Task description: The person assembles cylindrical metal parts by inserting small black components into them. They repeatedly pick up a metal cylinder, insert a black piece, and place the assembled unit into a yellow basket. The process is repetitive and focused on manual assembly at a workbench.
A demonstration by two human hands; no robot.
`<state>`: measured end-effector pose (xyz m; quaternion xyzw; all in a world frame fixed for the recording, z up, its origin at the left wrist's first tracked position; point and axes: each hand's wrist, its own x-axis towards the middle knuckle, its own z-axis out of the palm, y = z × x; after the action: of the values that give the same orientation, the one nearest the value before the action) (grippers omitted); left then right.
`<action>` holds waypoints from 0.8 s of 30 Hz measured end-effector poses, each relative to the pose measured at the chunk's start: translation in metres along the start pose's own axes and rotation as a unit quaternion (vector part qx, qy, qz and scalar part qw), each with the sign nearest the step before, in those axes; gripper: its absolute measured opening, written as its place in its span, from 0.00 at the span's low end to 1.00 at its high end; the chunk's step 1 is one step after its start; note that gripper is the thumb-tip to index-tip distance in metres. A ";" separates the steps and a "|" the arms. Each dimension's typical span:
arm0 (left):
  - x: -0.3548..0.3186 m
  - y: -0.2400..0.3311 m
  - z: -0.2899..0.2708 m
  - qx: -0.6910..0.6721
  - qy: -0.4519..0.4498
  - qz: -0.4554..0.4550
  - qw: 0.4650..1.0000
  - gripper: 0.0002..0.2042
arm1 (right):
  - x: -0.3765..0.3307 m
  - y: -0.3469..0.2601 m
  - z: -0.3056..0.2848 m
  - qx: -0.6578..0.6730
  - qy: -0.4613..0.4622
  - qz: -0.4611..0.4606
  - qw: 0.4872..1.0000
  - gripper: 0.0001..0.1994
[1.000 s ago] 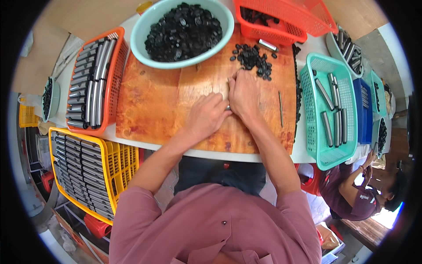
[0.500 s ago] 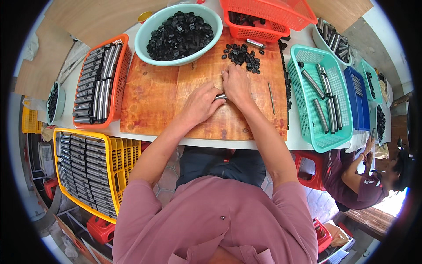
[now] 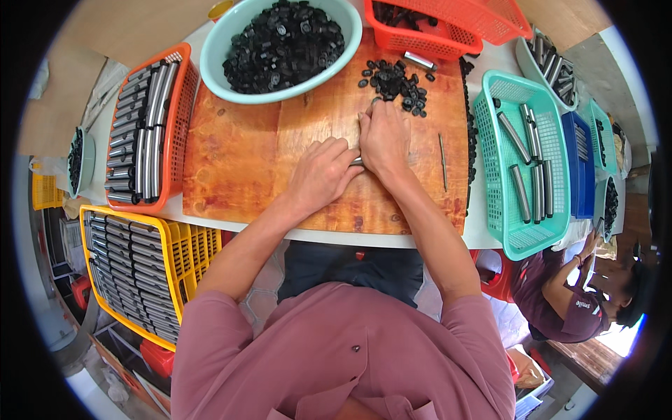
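Observation:
Over the middle of the wooden board (image 3: pixel 238 161), my left hand (image 3: pixel 320 173) is closed around a short, shiny metal tube (image 3: pixel 358 161), most of it hidden by my fingers. My right hand (image 3: pixel 385 140) is curled over the tube's right end, its fingers bent. Something small and dark shows at its far fingertips, too little to name. Just beyond that hand lies a loose pile of small black oval caps (image 3: pixel 395 85), with another metal tube (image 3: pixel 420 61) behind it. A thin metal rod (image 3: pixel 443 162) rests on the board to the right.
A pale green bowl (image 3: pixel 273 99) of black caps stands at the far left. Tubes fill an orange basket (image 3: pixel 179 122) and a yellow crate (image 3: pixel 189 245) leftward. Rightward are a green basket (image 3: pixel 535 245) with several tubes, a blue bin (image 3: pixel 579 185) and a co-worker (image 3: pixel 560 294). Red baskets (image 3: pixel 392 38) sit behind.
The whole view has shifted slightly, so the board and baskets sit differently in the picture. Both hands stay together at the tube, with little visible change in their grip.

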<state>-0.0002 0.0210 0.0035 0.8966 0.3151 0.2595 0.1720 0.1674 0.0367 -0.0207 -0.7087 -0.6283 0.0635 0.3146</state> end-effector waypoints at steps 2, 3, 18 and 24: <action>-0.005 0.002 0.005 0.013 -0.005 0.002 1.000 0.11 | -0.008 0.003 0.004 0.010 0.001 0.011 1.000 0.10; -0.002 0.001 0.004 0.023 -0.002 0.005 1.000 0.11 | -0.004 0.002 0.003 0.010 0.008 0.010 1.000 0.10; 0.002 0.001 0.011 0.050 0.012 0.037 0.998 0.12 | -0.003 0.004 0.005 0.025 0.048 0.001 0.999 0.10; 0.001 0.002 0.005 0.069 0.002 0.039 0.997 0.15 | -0.005 0.008 0.006 0.134 0.090 0.052 0.986 0.11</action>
<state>0.0043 0.0196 0.0010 0.9174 0.2971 0.2459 0.0989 0.1706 0.0338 -0.0311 -0.6946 -0.5458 0.0988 0.4581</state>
